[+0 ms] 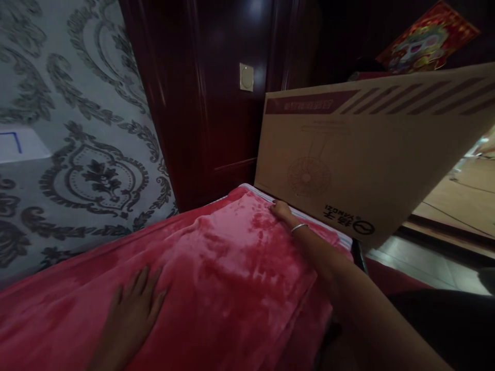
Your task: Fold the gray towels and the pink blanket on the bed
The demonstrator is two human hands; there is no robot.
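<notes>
A plush pink-red blanket point(216, 268) is spread over a narrow bed-like surface, with light and dark patches in its pile. My left hand point(135, 304) lies flat on it at the lower left, fingers apart and holding nothing. At the far right edge of the blanket, my right hand point(281, 210) has its fingers curled in on the fabric; the fingertips are partly hidden. A bracelet point(299, 226) circles that wrist. Beneath the blanket's edge shows a striped white layer point(342, 238).
A large cardboard box point(348, 154) leans beyond the far edge, against a dark red door panel point(228, 123) with a switch plate point(246, 77). Patterned wallpaper point(88, 129) runs along the left. Grey floor tiles point(421, 263) and a doorway are at right.
</notes>
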